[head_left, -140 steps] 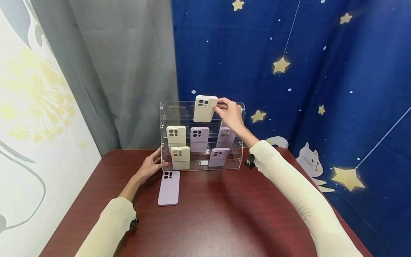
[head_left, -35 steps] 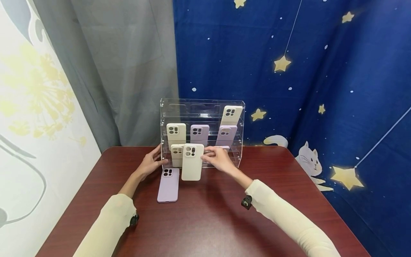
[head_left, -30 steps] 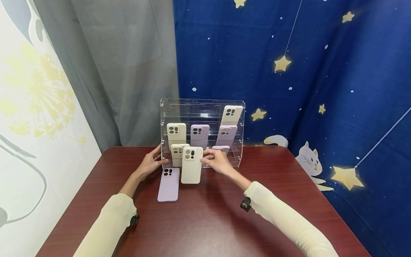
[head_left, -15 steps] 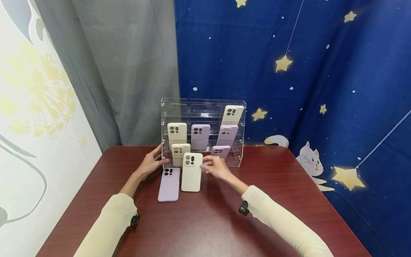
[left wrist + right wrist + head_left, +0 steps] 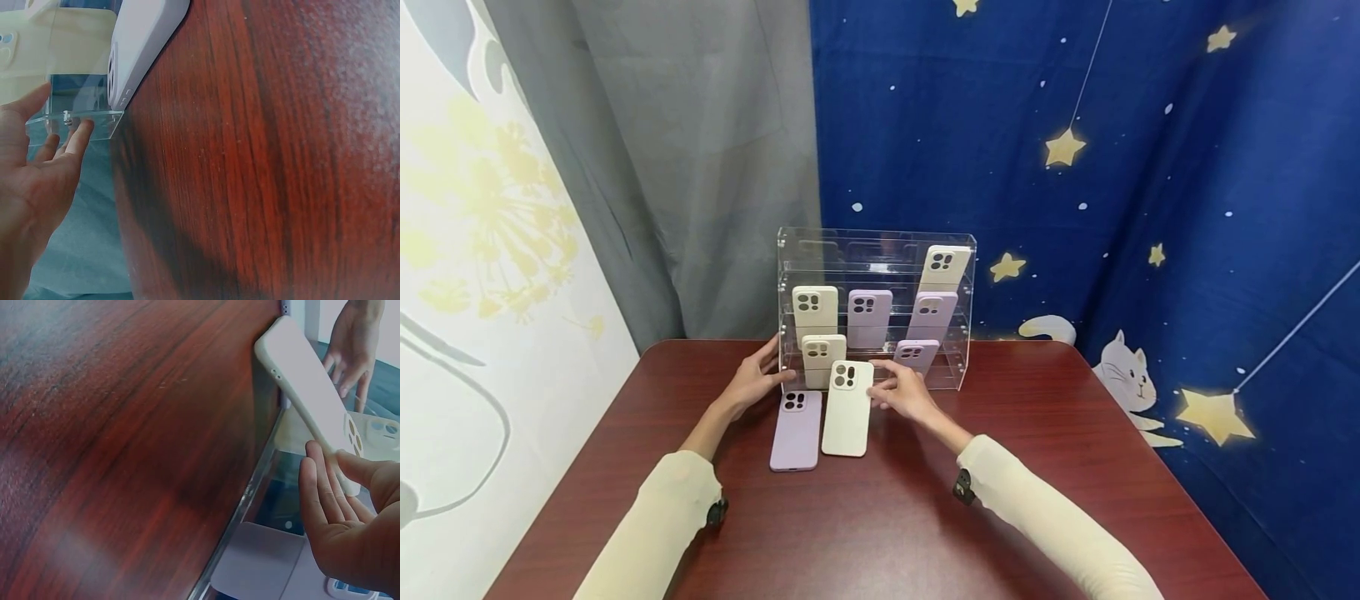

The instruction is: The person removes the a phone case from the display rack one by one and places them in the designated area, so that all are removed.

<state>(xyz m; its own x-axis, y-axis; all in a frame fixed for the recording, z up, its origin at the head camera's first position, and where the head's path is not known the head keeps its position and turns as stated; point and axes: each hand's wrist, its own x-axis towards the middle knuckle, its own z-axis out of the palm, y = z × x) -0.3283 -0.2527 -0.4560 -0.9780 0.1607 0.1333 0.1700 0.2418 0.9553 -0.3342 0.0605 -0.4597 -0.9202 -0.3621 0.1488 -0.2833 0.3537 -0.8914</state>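
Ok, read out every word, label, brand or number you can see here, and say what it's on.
There are none I can read.
Cream phone case in the right hand: no lettering shows.
Lilac phone case beside it: none.
Clear rack: none.
Blue curtain: stars and a cat, no words.
Black device at the right wrist: too small to tell.

Rack (image 5: 877,268) on table (image 5: 887,533) — six phone cases (image 5: 870,325) in its tiers. Loose case (image 5: 796,437) before rack's left end; held case (image 5: 847,417) just right, in right hand (image 5: 906,393) — left hand (image 5: 751,385) at rack's left side.
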